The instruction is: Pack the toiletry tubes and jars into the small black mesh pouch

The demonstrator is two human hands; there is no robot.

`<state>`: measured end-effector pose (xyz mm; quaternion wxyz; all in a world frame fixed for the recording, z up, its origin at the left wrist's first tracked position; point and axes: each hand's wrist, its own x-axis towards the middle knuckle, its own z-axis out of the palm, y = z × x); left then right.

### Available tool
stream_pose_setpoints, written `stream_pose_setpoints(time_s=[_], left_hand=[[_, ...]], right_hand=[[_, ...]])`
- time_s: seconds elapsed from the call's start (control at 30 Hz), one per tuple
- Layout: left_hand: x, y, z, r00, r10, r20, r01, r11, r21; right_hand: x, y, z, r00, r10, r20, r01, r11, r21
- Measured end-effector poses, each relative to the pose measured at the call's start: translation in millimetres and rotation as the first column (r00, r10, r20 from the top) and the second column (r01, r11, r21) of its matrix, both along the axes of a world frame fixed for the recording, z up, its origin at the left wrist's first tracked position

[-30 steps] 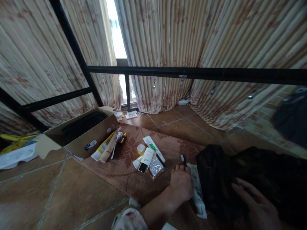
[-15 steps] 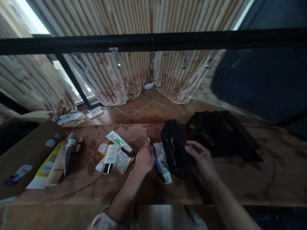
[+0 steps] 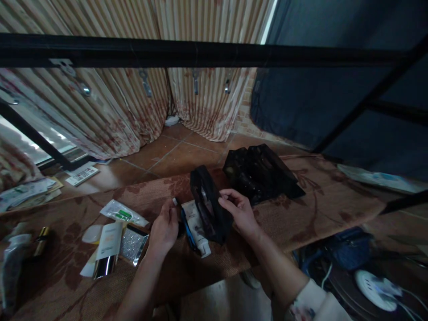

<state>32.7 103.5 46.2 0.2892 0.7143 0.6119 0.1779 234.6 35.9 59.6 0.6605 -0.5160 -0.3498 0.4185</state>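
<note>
My right hand (image 3: 240,213) pinches the side edge of a black zip pouch (image 3: 212,207), which stands on the cloth with its top slit showing. My left hand (image 3: 163,228) is closed, its fingers curled beside a small white tip (image 3: 174,201); what lies inside them is hidden. Between the hands and against the pouch lie a blue-and-black pen-like stick (image 3: 189,232) and a white tube (image 3: 199,232). Left of my left hand are a glittery compact (image 3: 133,244), a white bottle with a shiny cap (image 3: 109,249) and a white-and-green tube (image 3: 123,213).
A crumpled black plastic bag (image 3: 262,174) lies behind my right hand. At far left are a small gold-capped bottle (image 3: 40,241) and a clear-grey tube (image 3: 13,267). A dark metal bar (image 3: 200,53) crosses above. A power strip (image 3: 376,290) sits below at right.
The view has swung to the right, so everything shifts left and the carton leaves the picture. Both hands stay at about the same places by the pouch.
</note>
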Motion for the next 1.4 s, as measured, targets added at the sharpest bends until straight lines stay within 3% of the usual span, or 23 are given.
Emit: stream_pose_setpoints(time_s=[0.2, 0.57, 1.4], left_hand=[[9, -4, 1.4, 0.99, -0.032, -0.14, 0.029, 0.999, -0.019], [13, -10, -12.0, 0.956, -0.142, -0.258, 0.167, 0.983, 0.078], [13, -15, -4.0, 0.914, -0.158, -0.373, 0.18, 0.983, 0.024]], right_hand=[[-1, 0, -2, 1.0, -0.005, -0.007, 0.005, 1.0, 0.005], [-2, 1, -3, 0.999, 0.034, -0.014, -0.034, 0.999, -0.001], [-2, -1, -5, 0.999, 0.05, 0.003, -0.05, 0.999, 0.015]])
